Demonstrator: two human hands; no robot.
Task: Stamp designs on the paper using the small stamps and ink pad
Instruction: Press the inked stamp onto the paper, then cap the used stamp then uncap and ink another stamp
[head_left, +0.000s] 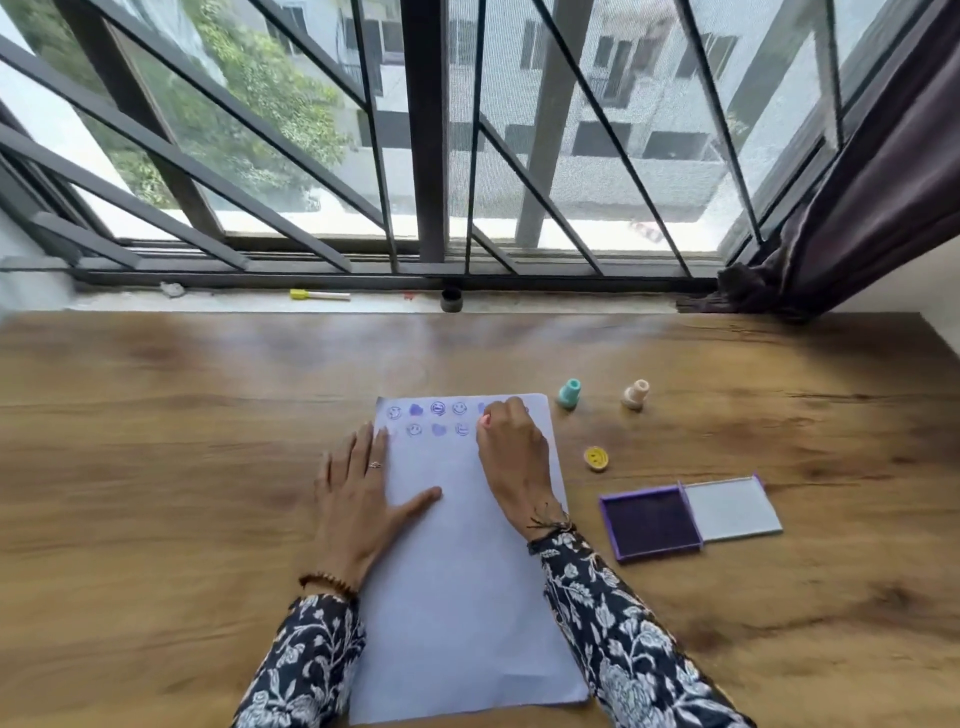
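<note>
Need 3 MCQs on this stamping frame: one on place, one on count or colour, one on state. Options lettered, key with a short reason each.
1. Where does the ink pad sit?
A. right of the paper
B. on the windowsill
C. under the left hand

2. How many stamps lie loose on the table?
A. one
B. three
C. five

3. The ink pad's lid is:
A. shut
B. open, lying flat beside the pad
C. missing

Key: 1 A, the pad lies on the wood right of the paper. 2 B, the teal stamp, peach stamp and yellow stamp lie loose; the right hand presses something pink to the paper. 3 B, the dark ink is exposed. The left hand lies flat across the paper's left edge.
</note>
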